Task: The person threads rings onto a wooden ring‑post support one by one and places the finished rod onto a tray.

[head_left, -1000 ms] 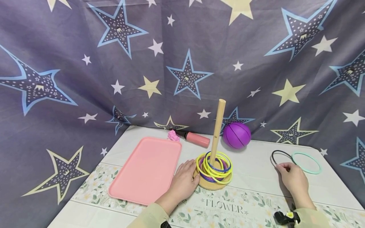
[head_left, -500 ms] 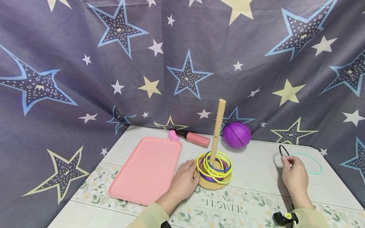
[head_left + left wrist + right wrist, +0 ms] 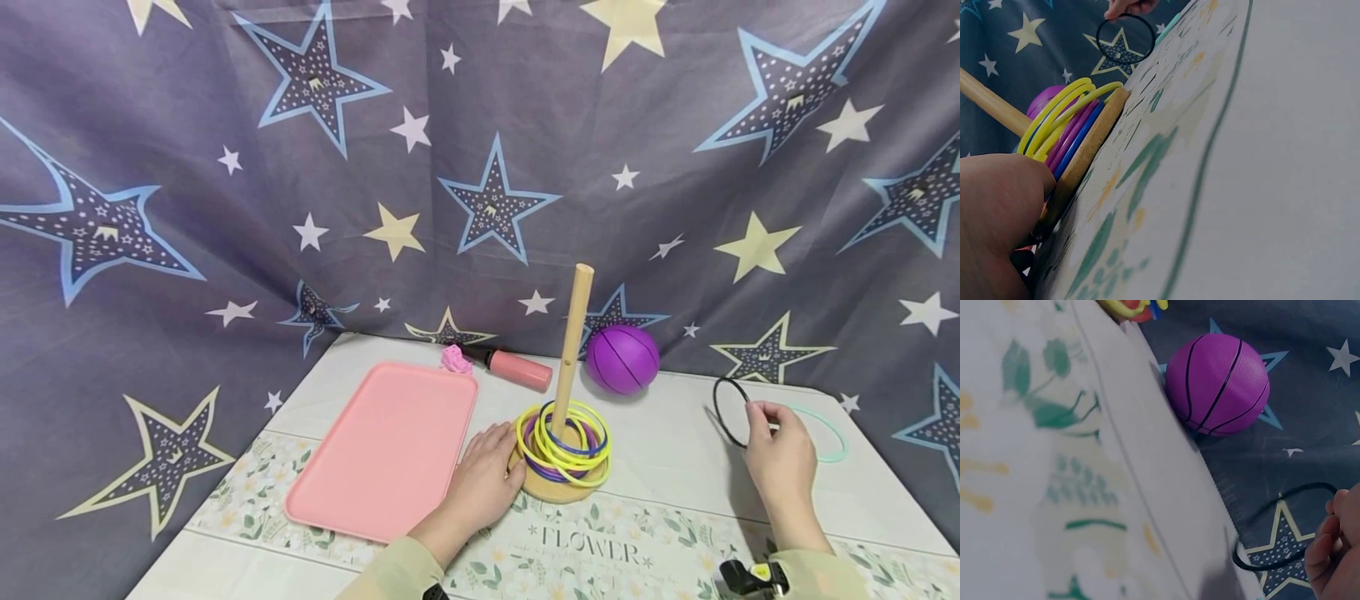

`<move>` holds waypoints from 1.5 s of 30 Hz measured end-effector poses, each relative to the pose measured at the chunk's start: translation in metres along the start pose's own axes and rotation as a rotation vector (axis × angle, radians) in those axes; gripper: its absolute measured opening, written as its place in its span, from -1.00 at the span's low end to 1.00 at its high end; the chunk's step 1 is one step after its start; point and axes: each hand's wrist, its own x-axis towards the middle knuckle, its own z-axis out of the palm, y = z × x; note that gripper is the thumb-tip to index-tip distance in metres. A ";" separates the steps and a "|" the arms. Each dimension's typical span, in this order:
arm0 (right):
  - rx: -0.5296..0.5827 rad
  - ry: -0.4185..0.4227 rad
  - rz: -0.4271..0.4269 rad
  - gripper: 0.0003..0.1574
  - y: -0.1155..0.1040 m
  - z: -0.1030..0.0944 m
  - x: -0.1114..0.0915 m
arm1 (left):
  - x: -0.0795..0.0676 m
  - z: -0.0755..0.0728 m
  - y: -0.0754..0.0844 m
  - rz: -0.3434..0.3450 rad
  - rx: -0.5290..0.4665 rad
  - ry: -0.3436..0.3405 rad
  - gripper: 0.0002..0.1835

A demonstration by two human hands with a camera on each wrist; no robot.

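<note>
My right hand (image 3: pixel 782 457), at the right of the table, pinches a thin black ring (image 3: pixel 716 407) between thumb and fingers. The ring stands on edge, raised off the table in the left wrist view. Behind that hand lies a mint-green ring (image 3: pixel 844 451), partly hidden by it. My left hand (image 3: pixel 483 479) lies with extended fingers against the left side of a round wooden base (image 3: pixel 557 492). From this base rises a wooden peg (image 3: pixel 574 342). Several yellow rings (image 3: pixel 601 477), with blue and purple ones, are stacked loosely around the peg.
A pink tray (image 3: pixel 386 454) lies left of the left hand. Along the back sit a pink hand pump (image 3: pixel 520 371), a small crumpled pink thing (image 3: pixel 455 359) and a purple ball (image 3: pixel 622 360). A star-patterned cloth (image 3: pixel 495 100) hangs behind the table.
My right hand has lifted the black ring off the table, away from beside the mint-green ring, and tilted it upright. My left hand and the peg stand have stayed put.
</note>
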 end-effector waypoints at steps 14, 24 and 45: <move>0.128 -0.010 0.030 -0.44 -0.034 -0.018 -0.003 | -0.002 -0.003 0.002 -0.005 -0.022 -0.024 -0.39; 0.582 -0.046 0.143 -0.79 -0.077 -0.034 -0.006 | -0.002 -0.002 0.001 0.001 -0.020 -0.028 -0.39; 1.117 -0.264 -0.091 -0.76 -0.155 -0.056 -0.004 | -0.001 0.001 -0.004 0.044 -0.032 0.034 -0.38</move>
